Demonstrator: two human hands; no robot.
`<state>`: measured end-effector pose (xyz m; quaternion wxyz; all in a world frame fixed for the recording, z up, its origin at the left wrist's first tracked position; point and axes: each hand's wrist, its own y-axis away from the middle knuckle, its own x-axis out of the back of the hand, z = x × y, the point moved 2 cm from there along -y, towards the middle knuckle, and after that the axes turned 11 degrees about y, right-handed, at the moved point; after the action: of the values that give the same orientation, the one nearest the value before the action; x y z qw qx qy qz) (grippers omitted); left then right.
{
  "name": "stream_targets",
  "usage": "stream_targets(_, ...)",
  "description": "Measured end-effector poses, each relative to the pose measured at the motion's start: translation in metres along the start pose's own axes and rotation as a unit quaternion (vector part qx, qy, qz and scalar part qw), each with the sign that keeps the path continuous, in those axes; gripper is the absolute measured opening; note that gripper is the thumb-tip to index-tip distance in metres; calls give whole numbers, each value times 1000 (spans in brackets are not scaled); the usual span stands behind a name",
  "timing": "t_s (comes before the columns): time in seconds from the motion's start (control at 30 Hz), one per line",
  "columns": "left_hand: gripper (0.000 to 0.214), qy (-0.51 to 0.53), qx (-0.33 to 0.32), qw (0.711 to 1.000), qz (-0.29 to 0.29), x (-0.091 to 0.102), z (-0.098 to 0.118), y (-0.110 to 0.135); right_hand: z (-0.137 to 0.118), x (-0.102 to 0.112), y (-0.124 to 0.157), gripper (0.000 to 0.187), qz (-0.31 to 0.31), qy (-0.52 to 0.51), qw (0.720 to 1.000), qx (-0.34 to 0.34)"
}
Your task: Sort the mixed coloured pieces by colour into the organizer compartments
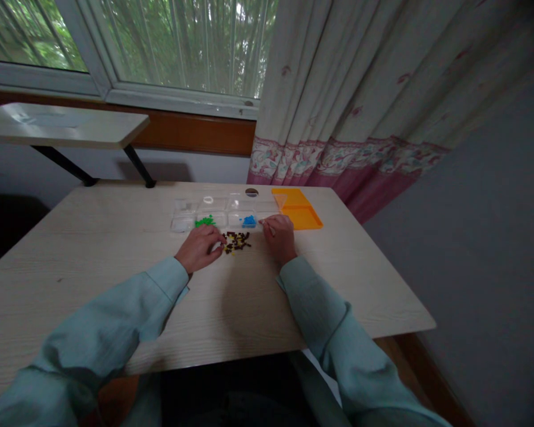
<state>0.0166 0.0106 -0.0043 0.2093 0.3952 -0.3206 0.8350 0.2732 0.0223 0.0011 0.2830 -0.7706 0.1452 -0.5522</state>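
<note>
From my end I see the loose pile of small dark and yellow pieces (pixel 237 242) lying on the table (pixel 347 279) between the hands, with the left hand (pixel 200 247) half curled, fingertips at the pile's near-side edge, and the right hand (pixel 279 237) bent inward beside the clear tray (pixel 182 226); the view is too small for me to tell whether either grips a piece. Just beyond the left hand, green pieces (pixel 205 220) sit in one compartment, while blue pieces (pixel 249 221) fill part of another left of the right hand, and an orange tray (pixel 307 218) lies beyond and right of that hand.
</note>
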Motion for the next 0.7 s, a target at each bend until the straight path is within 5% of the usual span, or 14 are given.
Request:
stream_targets(0.17,19,-9,1,1000,-3,-1,0,0,1,-2,0,24,-11,-39,999,27)
stream_targets(0.47,16,-17,6,1000,-2,0,3,-3,-28,-10,11,28,-103,-101,963,228)
stream_targets(0.7,17,8,13,999,36,-2,0,-2,-53,-20,21,24,-115,-87,961,237)
